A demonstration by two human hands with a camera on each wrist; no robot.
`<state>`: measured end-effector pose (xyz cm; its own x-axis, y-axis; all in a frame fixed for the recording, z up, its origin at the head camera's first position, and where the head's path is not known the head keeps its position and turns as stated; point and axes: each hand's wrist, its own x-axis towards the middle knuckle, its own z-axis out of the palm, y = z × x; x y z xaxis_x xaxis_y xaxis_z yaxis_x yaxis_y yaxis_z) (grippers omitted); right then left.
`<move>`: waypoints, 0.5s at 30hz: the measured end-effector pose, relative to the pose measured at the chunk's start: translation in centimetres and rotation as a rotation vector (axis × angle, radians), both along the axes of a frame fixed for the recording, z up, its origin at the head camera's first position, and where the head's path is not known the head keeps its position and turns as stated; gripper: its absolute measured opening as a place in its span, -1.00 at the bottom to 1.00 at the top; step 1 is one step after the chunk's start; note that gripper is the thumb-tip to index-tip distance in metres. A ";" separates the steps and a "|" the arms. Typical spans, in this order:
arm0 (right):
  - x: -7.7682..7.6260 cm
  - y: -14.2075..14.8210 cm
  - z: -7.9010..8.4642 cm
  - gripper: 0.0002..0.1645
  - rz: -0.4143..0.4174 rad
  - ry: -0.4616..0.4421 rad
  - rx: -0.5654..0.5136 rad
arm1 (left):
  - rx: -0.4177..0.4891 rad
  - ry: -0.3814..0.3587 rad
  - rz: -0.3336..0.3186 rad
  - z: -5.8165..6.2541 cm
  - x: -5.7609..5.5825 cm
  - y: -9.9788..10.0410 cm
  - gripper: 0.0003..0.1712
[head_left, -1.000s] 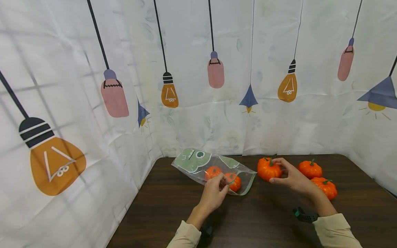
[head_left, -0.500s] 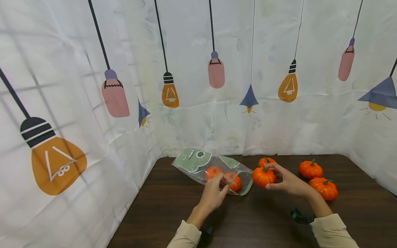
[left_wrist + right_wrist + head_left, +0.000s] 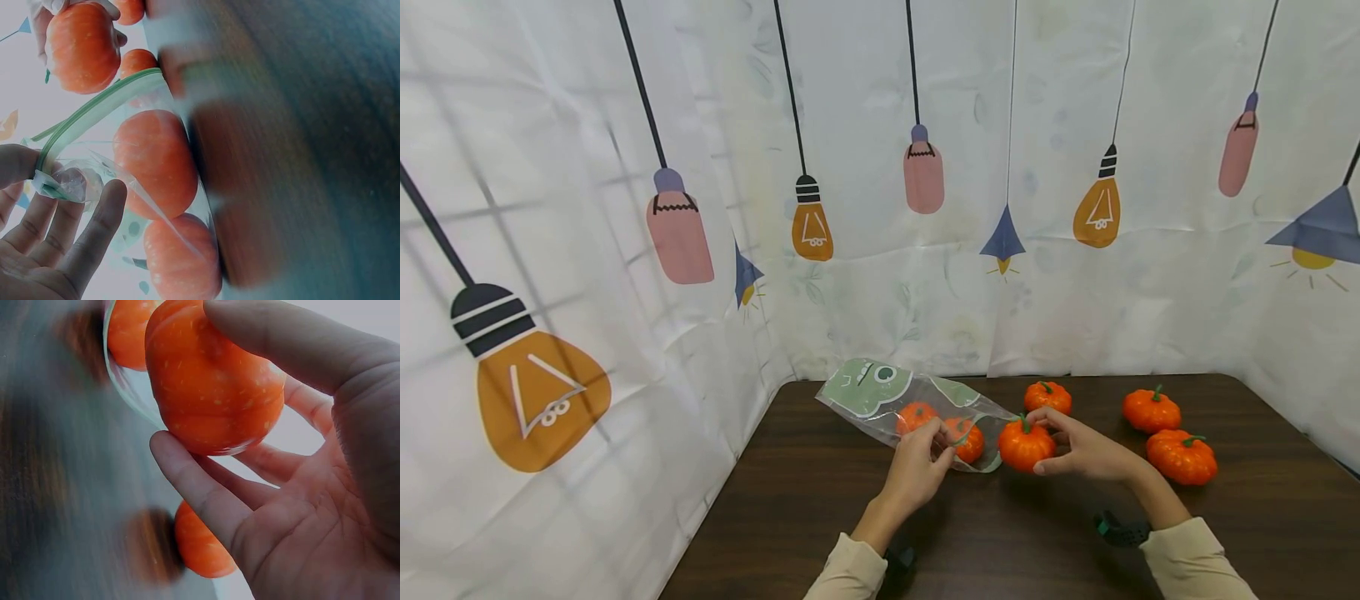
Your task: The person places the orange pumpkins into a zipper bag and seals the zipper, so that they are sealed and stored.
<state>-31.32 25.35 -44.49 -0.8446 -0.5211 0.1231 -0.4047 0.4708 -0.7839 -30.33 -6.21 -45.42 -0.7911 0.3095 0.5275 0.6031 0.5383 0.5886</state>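
Observation:
My left hand pinches the rim of a clear zip bag with green edging and a green cartoon face at its far end. Two small orange pumpkins lie inside the bag on the table. In the left wrist view the bag's mouth gapes toward the other hand. My right hand grips another orange pumpkin between thumb and fingers, its green stem upward in the head view. That pumpkin is right at the bag's mouth and overlaps its edge in the head view.
On the dark wooden table, one pumpkin sits behind my right hand. Two more, a rear pumpkin and a nearer pumpkin, lie to the right. A white curtain printed with lamps hangs behind the table.
My right hand has carried its pumpkin left and slightly toward me, up to the bag's mouth, uncovering the pumpkin behind it. The left hand has stayed in place on the bag.

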 end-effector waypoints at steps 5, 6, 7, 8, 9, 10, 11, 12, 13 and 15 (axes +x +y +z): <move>0.0 -0.5 -0.3 -0.27 0.008 -0.010 -0.008 | 0.003 0.005 0.001 0.0 0.0 0.0 -0.83; 0.0 -0.6 -0.3 -0.26 0.011 -0.020 -0.011 | 0.003 0.005 0.001 0.0 0.0 0.0 -0.83; 0.0 -0.6 -0.4 -0.26 0.013 -0.028 -0.015 | 0.003 0.006 0.001 0.0 0.0 0.0 -0.83; 0.0 -0.8 -0.4 -0.25 0.012 -0.035 -0.017 | 0.002 0.007 0.001 0.0 0.0 0.0 -0.83; 0.0 -0.9 -0.4 -0.25 0.012 -0.044 -0.019 | 0.001 0.007 0.000 0.0 0.0 0.0 -0.83; 0.0 -1.0 -0.5 -0.24 0.010 -0.051 -0.020 | 0.001 0.007 0.000 0.0 0.0 0.0 -0.83; 0.0 -1.1 -0.6 -0.24 0.013 -0.051 -0.019 | 0.000 0.008 0.001 0.0 0.0 0.0 -0.83; 0.0 -1.2 -0.6 -0.23 0.015 -0.050 -0.019 | 0.000 0.008 0.002 0.0 0.0 0.0 -0.83; 0.0 -1.3 -0.7 -0.23 0.010 -0.047 -0.017 | 0.001 0.008 0.002 0.0 0.0 0.0 -0.83; -0.1 -1.6 -0.8 -0.23 0.015 -0.041 -0.019 | 0.001 0.008 0.003 0.0 0.0 0.0 -0.83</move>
